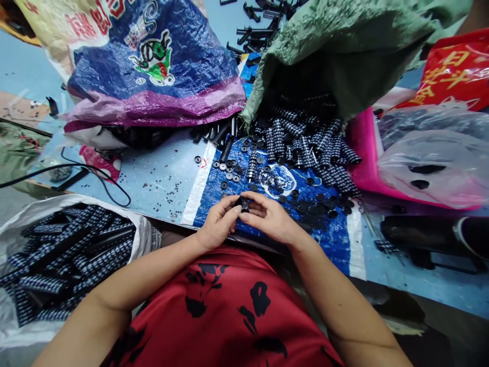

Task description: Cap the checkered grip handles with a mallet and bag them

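Both hands meet at the front edge of the worktop around a short black roller with white marks (243,205). My left hand (217,220) pinches one end of it between thumb and fingers. The other end is gripped by my right hand (272,218), thumb in front and fingers behind. Just beyond the hands lie a single patterned roller (252,165) with a thin pin end and several small black discs (229,176). A large heap of black rollers with white characters (301,137) spills from a green woven sack (324,56).
An open white sack (142,232) full of patterned black bars stands at left. Behind are a blue and purple bag (153,66) and black plastic parts (260,33). A pink bin (362,153) and a black cylindrical tool (420,234) sit at right. A cable (95,168) crosses the left side.
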`<state>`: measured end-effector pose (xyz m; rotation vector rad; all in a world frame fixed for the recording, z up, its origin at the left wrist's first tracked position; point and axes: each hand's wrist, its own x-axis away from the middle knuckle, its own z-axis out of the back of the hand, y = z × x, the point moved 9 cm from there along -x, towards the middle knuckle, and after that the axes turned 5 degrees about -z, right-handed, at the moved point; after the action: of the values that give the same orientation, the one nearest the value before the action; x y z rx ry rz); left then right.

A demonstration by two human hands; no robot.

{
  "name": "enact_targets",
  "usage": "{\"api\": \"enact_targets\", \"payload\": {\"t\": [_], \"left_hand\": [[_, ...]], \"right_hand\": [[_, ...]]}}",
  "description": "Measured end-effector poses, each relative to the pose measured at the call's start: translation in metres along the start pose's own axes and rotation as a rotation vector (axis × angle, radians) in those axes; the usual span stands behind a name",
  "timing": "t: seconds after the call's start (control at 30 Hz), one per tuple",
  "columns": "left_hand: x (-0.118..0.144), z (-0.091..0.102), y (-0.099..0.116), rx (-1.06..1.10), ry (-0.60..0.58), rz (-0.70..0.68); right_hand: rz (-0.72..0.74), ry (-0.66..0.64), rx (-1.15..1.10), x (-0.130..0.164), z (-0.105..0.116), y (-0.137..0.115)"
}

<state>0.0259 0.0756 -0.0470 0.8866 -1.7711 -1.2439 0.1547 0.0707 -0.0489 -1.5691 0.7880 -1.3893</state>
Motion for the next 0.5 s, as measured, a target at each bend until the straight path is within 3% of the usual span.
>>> {"api": "enact_targets", "payload": {"t": [0.07, 0.13, 0.23, 0.37, 0.43, 0.5], "left_hand": [[0.001, -0.001, 0.001, 0.002, -0.003, 0.004], [0.0, 0.001, 0.005, 0.02, 0.041, 0.013], [-0.003, 0.009, 0.013, 0.094, 0.171, 0.042], [-0.006, 0.006, 0.014, 0.229, 0.212, 0.122], [-0.005, 0.002, 0.01, 0.285, 0.202, 0.152], [-0.005, 0.001, 0.007, 0.316, 0.193, 0.167]], "right_hand": [[-0.021, -0.034, -0.052, 0.003, -0.001, 0.006], [0.06, -0.015, -0.075, 0.009, 0.0, 0.003], [0.4, 0.185, 0.115, 0.031, 0.007, -0.023], [0.883, 0.389, 0.617, 0.067, -0.018, -0.064], [0.992, 0.421, 0.708, 0.073, -0.026, -0.071], [1.011, 0.437, 0.74, 0.072, -0.028, -0.071]]}}
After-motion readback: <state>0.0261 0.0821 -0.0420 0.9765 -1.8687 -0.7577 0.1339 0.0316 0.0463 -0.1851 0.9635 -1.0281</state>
